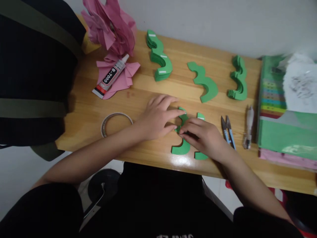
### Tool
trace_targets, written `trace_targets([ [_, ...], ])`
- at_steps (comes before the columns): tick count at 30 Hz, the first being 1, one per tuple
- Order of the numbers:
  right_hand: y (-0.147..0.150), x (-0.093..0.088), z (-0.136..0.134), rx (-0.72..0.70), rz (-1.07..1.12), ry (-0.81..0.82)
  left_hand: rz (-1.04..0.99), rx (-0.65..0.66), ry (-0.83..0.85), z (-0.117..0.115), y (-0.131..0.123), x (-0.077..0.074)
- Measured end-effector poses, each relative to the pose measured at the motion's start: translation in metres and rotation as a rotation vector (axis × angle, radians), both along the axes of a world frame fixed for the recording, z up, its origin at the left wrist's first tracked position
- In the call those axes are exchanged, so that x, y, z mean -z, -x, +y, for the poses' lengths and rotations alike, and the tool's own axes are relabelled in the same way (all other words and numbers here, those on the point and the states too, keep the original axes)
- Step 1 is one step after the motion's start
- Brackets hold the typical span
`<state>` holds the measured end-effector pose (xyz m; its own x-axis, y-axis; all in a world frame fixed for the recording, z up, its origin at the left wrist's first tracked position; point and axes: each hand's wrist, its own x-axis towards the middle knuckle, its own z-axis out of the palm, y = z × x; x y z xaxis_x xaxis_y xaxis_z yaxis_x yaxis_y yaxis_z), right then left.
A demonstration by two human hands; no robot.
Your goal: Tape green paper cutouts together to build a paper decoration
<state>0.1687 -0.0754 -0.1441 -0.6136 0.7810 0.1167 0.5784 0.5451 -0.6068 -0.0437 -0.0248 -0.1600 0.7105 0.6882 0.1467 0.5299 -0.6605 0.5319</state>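
Both my hands meet over a green wavy paper cut-out (181, 148) lying near the front edge of the wooden table (81, 109). My left hand (158, 117) has its fingers stretched toward the piece, thumb and forefinger touching its upper part. My right hand (204, 137) is curled, fingertips pinching the middle of the same piece. A second green cut-out (200, 156) lies partly hidden under my right hand.
Three stacks of green cut-outs (159, 56) (204, 82) (239, 79) lie further back. A glue tube (111, 75) rests on pink paper (111, 29); a tape roll (115, 122) lies left. Snips (228, 130), a tool (248, 127) and coloured paper packs (284, 132) sit right.
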Motion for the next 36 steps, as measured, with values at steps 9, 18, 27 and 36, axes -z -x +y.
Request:
trace_targets([
  [9, 0.003, 0.006, 0.002, 0.013, -0.048, -0.030, 0.002, -0.009, 0.008, 0.001, 0.000, 0.000],
  [18, 0.001, 0.007, 0.002, 0.011, -0.047, 0.036, 0.039, -0.018, 0.014, 0.001, 0.000, -0.003],
  [27, 0.008, 0.009, 0.005, 0.034, -0.102, 0.072, 0.053, -0.025, 0.014, 0.001, -0.001, -0.003],
  [36, -0.085, -0.069, 0.018, 0.599, 0.419, 0.189, 0.040, -0.040, 0.018, 0.000, 0.000, -0.005],
])
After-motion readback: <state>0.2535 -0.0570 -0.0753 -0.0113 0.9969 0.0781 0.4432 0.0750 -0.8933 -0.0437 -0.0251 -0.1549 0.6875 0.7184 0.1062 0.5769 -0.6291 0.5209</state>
